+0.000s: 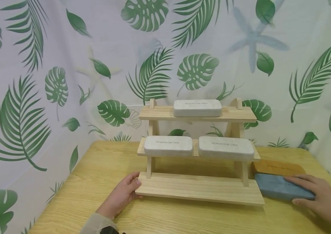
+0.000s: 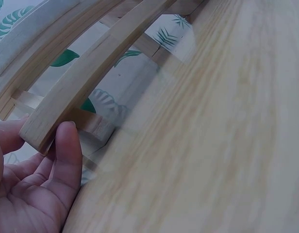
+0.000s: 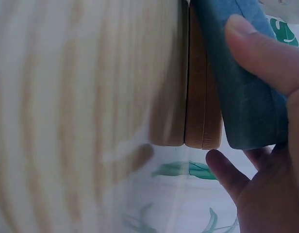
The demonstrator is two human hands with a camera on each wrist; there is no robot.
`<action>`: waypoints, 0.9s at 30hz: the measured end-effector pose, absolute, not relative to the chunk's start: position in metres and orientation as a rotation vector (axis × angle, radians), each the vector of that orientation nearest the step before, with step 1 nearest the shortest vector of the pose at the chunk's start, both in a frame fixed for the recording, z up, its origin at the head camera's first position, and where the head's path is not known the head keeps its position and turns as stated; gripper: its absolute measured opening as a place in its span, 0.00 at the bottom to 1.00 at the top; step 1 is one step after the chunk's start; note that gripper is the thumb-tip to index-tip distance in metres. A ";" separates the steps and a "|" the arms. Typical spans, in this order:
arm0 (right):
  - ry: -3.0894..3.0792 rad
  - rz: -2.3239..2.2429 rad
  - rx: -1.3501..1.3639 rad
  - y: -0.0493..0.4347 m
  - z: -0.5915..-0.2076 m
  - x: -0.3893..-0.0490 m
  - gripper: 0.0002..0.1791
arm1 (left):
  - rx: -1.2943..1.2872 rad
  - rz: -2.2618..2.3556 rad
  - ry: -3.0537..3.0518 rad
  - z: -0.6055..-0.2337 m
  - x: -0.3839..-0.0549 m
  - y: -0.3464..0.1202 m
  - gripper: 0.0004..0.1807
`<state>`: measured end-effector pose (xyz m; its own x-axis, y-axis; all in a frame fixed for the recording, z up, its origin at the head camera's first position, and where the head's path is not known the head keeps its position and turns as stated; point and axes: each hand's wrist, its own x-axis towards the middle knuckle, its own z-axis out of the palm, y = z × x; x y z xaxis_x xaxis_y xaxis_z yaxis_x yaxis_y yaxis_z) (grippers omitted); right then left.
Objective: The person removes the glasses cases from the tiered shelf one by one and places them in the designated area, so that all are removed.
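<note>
A three-tier wooden display stand (image 1: 200, 189) stands on the table. My left hand (image 1: 121, 196) pinches the left end of its lowest board; in the left wrist view, the thumb and fingers sit around that board end (image 2: 45, 128). At the stand's right side my right hand (image 1: 324, 200) grips a blue glasses case (image 1: 282, 188). In the right wrist view the blue case (image 3: 249, 92) is tilted, thumb across one face and fingers around the other side. A brown-orange glasses case (image 1: 278, 167) lies just behind it on the table.
One whitish-grey glasses case (image 1: 197, 110) rests on the top tier. Two more, a left one (image 1: 168, 146) and a right one (image 1: 226, 149), lie side by side on the middle tier. A leaf-print cloth (image 1: 194, 71) hangs behind and beside the wood-grain table (image 1: 95, 175).
</note>
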<state>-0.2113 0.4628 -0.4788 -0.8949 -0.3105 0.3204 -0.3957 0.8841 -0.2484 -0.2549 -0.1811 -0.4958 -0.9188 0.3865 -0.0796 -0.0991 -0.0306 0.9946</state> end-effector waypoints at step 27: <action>-2.913 0.227 0.473 0.468 -0.481 -0.222 0.40 | 0.311 2.038 1.898 -0.500 -0.258 -0.183 0.34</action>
<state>-0.2221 0.4684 -0.4812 -0.9327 -0.2983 0.2026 -0.3261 0.9376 -0.1206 -0.2582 -0.1827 -0.5004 -0.9189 0.3885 -0.0687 -0.0961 -0.0515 0.9940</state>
